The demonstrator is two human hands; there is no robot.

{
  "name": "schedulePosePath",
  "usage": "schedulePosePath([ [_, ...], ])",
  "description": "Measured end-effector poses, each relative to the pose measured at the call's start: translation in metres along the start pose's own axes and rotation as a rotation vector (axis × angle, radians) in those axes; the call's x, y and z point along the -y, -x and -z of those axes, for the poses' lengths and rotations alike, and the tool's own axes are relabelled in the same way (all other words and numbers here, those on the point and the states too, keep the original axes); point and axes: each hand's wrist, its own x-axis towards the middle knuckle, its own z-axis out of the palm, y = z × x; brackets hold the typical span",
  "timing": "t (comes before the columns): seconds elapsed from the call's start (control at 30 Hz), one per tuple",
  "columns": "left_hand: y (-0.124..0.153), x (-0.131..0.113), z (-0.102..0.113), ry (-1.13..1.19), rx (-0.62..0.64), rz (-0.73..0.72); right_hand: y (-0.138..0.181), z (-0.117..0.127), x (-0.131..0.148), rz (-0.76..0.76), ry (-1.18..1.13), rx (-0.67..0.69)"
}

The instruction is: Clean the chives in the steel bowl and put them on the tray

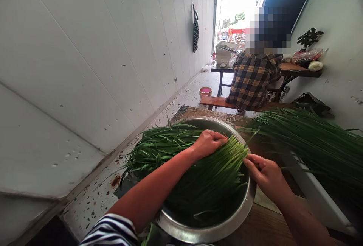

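Observation:
A large steel bowl (227,225) sits on a wooden table in front of me, filled with long green chives (210,178). My left hand (208,142) rests curled on top of the bundle near its cut ends, fingers closed over the stalks. My right hand (265,172) is at the bowl's right rim, fingers pinched together on the ends of a few chive stalks. More chives (159,149) hang over the bowl's left side.
A big loose pile of chives (312,144) lies to the right on the table. A person in a plaid shirt (252,81) sits on a bench (215,102) at a far table. A pink basin (205,91) stands on the speckled floor. White wall on the left.

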Motion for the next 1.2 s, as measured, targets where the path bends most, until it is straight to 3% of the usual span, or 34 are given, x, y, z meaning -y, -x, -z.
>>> schedulePosePath([
  [0.2, -0.010, 0.016, 0.028, -0.520, -0.279, -0.096, -0.001, 0.006, 0.000, 0.033, 0.016, 0.061],
  [0.4, -0.020, 0.037, 0.016, -0.967, -0.121, -0.018, -0.001, 0.009, 0.006, 0.043, 0.084, 0.054],
  [0.5, -0.023, 0.039, 0.008, -0.995, -0.160, 0.011, -0.002, 0.008, 0.010, 0.031, 0.078, 0.056],
  [0.8, -0.017, 0.029, -0.001, -0.801, -0.251, -0.011, -0.002, 0.007, 0.017, 0.031, 0.049, 0.040],
  [0.9, -0.014, 0.022, -0.001, -0.502, -0.271, -0.005, -0.002, 0.006, 0.015, 0.031, 0.003, 0.038],
  [1.03, -0.014, 0.019, -0.004, -0.035, -0.202, 0.127, -0.003, 0.004, 0.009, 0.012, -0.036, 0.036],
  [1.2, -0.013, 0.020, -0.009, 0.197, -0.215, 0.191, -0.002, 0.004, 0.005, -0.024, -0.080, 0.056],
])
